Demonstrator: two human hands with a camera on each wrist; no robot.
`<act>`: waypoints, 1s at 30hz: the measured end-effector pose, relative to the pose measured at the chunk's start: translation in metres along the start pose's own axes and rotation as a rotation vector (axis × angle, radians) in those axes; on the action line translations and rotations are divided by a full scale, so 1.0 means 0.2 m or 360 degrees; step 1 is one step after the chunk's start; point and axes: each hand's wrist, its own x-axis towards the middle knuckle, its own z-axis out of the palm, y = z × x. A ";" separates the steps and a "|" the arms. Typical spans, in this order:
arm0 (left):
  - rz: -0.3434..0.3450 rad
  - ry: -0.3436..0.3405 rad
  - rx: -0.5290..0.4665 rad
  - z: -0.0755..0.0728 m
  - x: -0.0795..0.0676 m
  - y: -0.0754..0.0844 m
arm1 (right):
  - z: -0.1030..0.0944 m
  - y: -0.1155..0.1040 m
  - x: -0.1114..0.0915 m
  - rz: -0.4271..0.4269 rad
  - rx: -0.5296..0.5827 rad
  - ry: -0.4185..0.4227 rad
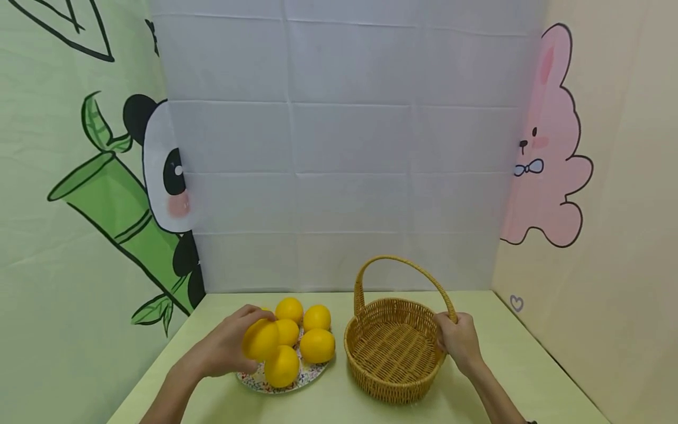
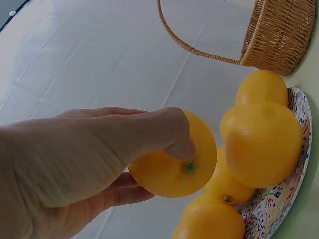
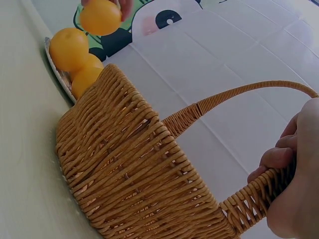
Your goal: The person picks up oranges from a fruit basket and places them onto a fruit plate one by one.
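My left hand [image 1: 230, 341] grips an orange [image 1: 261, 340] with thumb and fingers, above the left side of a patterned plate [image 1: 256, 383]. In the left wrist view the held orange [image 2: 172, 169] shows a green stem spot beside my thumb. Several more oranges [image 1: 318, 346] lie on the plate. Right of the plate stands a wicker basket [image 1: 392, 391] with nothing inside, its tall handle arching up. My right hand [image 1: 459, 341] holds the right foot of that handle, near the rim; in the right wrist view the fingers [image 3: 276, 157] curl round it.
The pale table [image 1: 508, 377] carries plate and basket side by side. A white cloth backdrop [image 1: 349, 147] hangs behind. At the left is a green panel with a panda drawing [image 1: 159, 171], at the right a cream one with a pink rabbit [image 1: 551, 153].
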 end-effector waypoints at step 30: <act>-0.0077 -0.0228 0.0073 0.18 -0.07 -0.12 | 0.01 0.01 -0.01 0.0010 -0.0001 0.0017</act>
